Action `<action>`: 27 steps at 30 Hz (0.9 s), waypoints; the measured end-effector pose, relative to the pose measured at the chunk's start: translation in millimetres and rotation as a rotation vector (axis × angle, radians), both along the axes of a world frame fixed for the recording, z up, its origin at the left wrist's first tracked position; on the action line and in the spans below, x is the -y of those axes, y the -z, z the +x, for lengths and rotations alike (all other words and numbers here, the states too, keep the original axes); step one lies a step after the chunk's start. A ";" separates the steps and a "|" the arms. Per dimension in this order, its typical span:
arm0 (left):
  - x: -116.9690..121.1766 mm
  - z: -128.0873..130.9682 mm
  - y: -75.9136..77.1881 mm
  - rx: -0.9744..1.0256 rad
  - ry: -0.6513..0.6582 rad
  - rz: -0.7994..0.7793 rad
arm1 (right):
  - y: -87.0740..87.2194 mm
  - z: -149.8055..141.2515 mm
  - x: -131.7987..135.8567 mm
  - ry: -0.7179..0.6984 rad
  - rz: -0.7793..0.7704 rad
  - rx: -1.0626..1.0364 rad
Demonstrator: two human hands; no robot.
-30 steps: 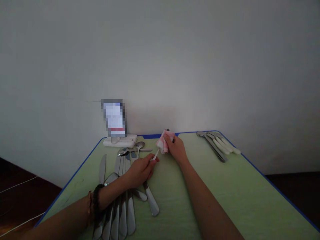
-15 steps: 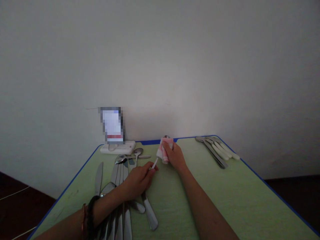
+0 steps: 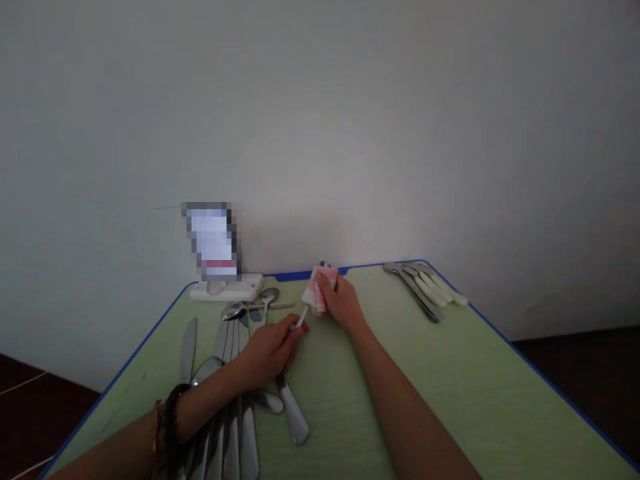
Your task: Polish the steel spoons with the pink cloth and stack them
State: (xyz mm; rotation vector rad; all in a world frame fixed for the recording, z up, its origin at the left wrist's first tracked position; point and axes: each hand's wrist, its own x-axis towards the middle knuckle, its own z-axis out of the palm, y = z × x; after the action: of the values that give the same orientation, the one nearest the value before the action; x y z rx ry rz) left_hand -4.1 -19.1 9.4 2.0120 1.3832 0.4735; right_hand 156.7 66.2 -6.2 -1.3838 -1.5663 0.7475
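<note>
My left hand [image 3: 274,347] is closed on the handle end of a spoon [image 3: 302,316], which slants up and away over the table. A pink and white cloth [image 3: 321,288] is wrapped around the spoon's upper part, and my right hand [image 3: 343,300] pinches the cloth there. Just the shiny tip of the spoon's bowl shows above the cloth. Under and beside my left forearm lie several metal knives [image 3: 233,427] and spoons, partly hidden by the arm. Close to the left hand are a small spoon [image 3: 269,297] and another spoon lying crosswise [image 3: 235,309].
Several metal spoons [image 3: 413,293] and white-handled cutlery [image 3: 440,288] lie at the table's back right. A blurred phone [image 3: 214,243] stands on a white block [image 3: 227,289] at the back left. The green table [image 3: 450,393] has a blue edge and meets the wall.
The whole view has shifted slightly, so everything sits a little further left and up. The cloth is turned a bit differently on the spoon; both hands keep their hold.
</note>
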 end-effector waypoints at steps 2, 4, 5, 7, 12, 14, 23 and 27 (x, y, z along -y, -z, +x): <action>-0.1 -0.3 0.4 0.011 0.006 -0.003 | 0.6 -0.8 0.0 -0.001 0.006 0.000; -0.3 -0.5 1.3 0.022 0.010 -0.001 | 0.4 -0.7 0.0 -0.003 0.004 -0.011; -0.5 -0.6 2.0 0.028 0.011 -0.004 | 0.2 -0.2 -0.1 -0.010 0.003 -0.024; -0.8 -0.8 3.5 0.044 0.005 -0.010 | -0.4 1.9 -0.6 -0.044 0.005 -0.077; -1.3 -0.8 5.0 0.066 0.012 0.011 | -0.4 8.9 -2.5 -0.151 -0.011 -0.265; -1.5 -0.7 4.2 0.048 0.020 0.016 | 0.1 9.8 -2.9 -0.155 -0.017 -0.285; -3.1 -1.8 6.1 -0.007 -0.003 0.037 | -0.6 8.2 -1.8 -0.142 -0.003 -0.225; -2.7 -1.4 5.9 -0.016 0.002 0.041 | 0.4 8.0 -2.7 -0.138 0.011 -0.215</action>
State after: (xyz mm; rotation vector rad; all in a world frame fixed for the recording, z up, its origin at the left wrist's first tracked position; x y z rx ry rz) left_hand -5.5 -16.5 3.5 2.0542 1.3915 0.4902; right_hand 164.7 68.9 -6.6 -1.1542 -1.5034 0.9375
